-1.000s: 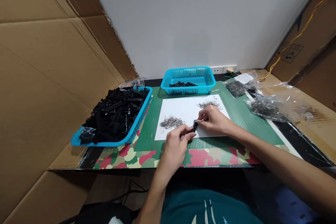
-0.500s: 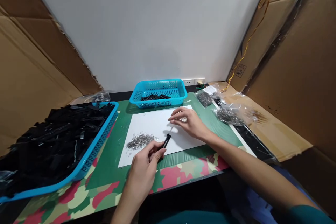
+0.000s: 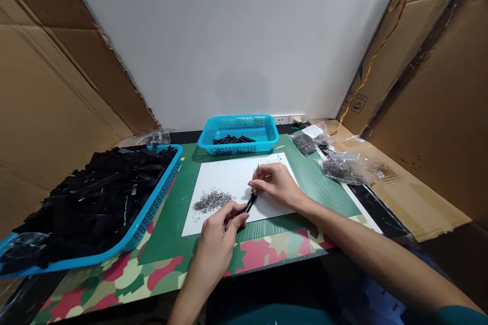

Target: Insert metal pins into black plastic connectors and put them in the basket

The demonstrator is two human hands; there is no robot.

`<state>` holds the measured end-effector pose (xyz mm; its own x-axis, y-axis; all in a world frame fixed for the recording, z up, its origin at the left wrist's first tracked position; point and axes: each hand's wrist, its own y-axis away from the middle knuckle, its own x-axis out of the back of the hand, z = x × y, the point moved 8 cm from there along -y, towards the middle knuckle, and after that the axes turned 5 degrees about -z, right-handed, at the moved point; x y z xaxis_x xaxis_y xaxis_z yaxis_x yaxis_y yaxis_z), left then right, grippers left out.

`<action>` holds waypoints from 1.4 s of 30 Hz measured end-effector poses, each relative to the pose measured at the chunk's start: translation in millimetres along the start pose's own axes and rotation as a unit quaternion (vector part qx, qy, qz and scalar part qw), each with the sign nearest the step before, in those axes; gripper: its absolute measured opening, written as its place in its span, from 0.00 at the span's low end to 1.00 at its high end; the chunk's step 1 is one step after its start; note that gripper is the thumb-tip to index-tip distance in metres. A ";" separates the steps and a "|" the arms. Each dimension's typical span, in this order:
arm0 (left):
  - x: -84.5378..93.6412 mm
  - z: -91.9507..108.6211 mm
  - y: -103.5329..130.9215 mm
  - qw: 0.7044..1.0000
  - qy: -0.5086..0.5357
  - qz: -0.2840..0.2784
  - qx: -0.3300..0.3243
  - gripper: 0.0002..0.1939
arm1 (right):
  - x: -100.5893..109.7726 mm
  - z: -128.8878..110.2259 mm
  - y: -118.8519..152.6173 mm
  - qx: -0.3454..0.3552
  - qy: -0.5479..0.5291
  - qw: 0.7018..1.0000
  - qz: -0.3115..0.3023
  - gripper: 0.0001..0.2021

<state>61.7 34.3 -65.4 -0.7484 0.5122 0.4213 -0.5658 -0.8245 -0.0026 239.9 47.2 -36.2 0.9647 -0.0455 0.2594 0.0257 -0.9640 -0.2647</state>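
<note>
My left hand (image 3: 221, 228) is closed round a slim black plastic piece (image 3: 250, 204), whose far end sticks out beyond the fingers, tilted up and to the right. At that far end, my right hand (image 3: 276, 183) pinches a thin, slender metal tool (image 3: 257, 171) between thumb and fingers. Its lower tip meets or nearly touches the black piece; the exact contact is too small to make out. Beside the left hand, a pile of small bent metal pieces (image 3: 213, 200) lies on a white sheet (image 3: 224, 172). More tiny metal bits are scattered behind the right hand.
A large blue basket (image 3: 143, 223) heaped with black parts (image 3: 99, 198) stands at the left. Behind the sheet is a smaller blue basket (image 3: 238, 149) with some black pieces. Two clear bags of metal pieces (image 3: 339, 168) lie at the right. Cardboard walls (image 3: 427, 91) flank the table.
My right hand has come down and closer to the black piece, bringing the thin tool to its far end. The left hand still holds the piece. The whole view has shifted slightly.
</note>
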 end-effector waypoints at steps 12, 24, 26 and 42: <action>-4.5 13.7 8.9 1.000 0.015 0.017 0.001 0.08 | -3.1 -4.8 11.6 0.001 0.095 0.995 -0.034 0.08; -4.9 11.9 5.3 1.000 0.020 -0.004 -0.004 0.10 | -3.4 -2.7 15.5 0.015 0.102 0.995 0.017 0.09; -3.8 12.9 5.9 1.000 0.014 -0.001 -0.008 0.11 | -6.0 -5.8 17.5 0.019 0.122 0.992 0.026 0.09; 5.1 14.5 6.4 0.999 0.006 0.022 -0.025 0.15 | -8.4 3.2 6.7 0.034 0.058 0.997 0.044 0.11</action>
<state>59.3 28.2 -50.1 -0.7761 0.4794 0.4097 -0.5491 -0.8332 -0.0652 232.9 42.0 -43.1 0.9272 -0.1622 0.3376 -0.0352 -0.9352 -0.3525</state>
